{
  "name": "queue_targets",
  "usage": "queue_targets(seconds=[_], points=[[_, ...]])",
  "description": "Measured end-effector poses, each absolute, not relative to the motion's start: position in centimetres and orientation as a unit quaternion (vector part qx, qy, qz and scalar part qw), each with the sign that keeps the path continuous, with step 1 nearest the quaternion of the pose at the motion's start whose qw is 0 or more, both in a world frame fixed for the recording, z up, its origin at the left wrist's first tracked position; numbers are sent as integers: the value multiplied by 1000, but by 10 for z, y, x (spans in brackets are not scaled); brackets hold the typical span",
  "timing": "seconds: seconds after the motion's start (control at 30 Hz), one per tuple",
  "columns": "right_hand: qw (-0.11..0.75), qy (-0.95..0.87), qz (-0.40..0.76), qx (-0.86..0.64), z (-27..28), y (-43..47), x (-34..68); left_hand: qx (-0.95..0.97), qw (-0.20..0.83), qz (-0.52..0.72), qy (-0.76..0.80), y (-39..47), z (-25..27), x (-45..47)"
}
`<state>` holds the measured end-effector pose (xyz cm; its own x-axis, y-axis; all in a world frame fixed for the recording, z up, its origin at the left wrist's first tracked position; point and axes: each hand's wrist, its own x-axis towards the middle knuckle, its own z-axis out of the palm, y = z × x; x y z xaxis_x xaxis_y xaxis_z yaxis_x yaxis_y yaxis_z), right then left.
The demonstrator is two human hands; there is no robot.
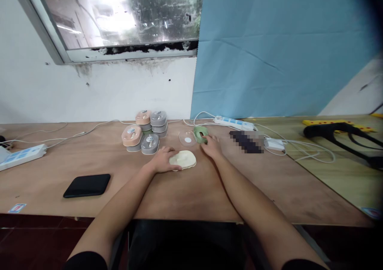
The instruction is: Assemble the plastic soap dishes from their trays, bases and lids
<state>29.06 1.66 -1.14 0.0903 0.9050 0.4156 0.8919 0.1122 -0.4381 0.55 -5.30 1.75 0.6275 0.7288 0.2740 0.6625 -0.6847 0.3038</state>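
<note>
My left hand [164,159] grips a cream oval box [186,158] lying on the table, with the thumb along its near side and the fingers at its far left. My right hand [211,146] reaches forward to a rounded green piece [198,132], its fingers closed at the right edge beside a dark slot. What the fingertips pinch there is partly hidden. Between the cream box and the green piece lies a clear plastic lid [183,136] with a round white sticker.
Left of the lid stand stacked oval boxes with clear tops, pink [131,134] and grey [150,143]. A black flat case [87,185] lies at front left. Power strips [233,123] with white cables run along the wall. A blurred dark object [247,141] sits right.
</note>
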Motion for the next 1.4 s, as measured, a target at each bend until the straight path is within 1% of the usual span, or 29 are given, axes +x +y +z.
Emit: queue_targets(seconds=[0.07,0.1,0.2,0.3,0.37,0.4,0.47,0.53,0.6,0.7,0.8,0.87,1.0,1.1,1.2,1.3,1.4], points=[[312,-668,35,-675,-15,20,295,895,81,180,400,-54,16,7],[333,-658,42,-674,-15,20,295,896,78,178,400,-54,16,7],[459,-594,56,-658,-4,13,288,900,73,182,388,-52,12,7],[577,-554,89,-593,13,-2,273,891,88,217,389,-50,9,6],[618,-563,122,-535,21,-15,261,870,102,271,400,-49,8,5],[623,-574,147,-510,24,-21,254,855,106,304,406,-49,8,5],[595,-610,225,-472,26,-31,241,826,108,363,418,-48,9,4],[539,-640,309,-453,27,-36,230,803,100,398,432,-48,12,3],[489,-660,349,-450,27,-38,223,793,86,408,445,-47,14,1],[462,-682,329,-461,29,-35,224,795,79,395,454,-47,15,0],[450,-680,306,-491,32,-30,233,806,92,386,440,-49,16,1],[421,-677,296,-525,33,-28,239,818,99,380,420,-51,17,3],[314,-683,297,-589,32,-25,249,822,108,373,415,-53,17,3],[234,-693,315,-605,32,-26,251,816,113,365,433,-52,16,1],[177,-706,316,-608,33,-27,250,822,97,330,454,-50,14,1],[146,-725,296,-605,33,-28,249,813,92,296,493,-47,11,2],[144,-739,277,-597,29,-27,249,794,87,295,524,-45,8,2]])
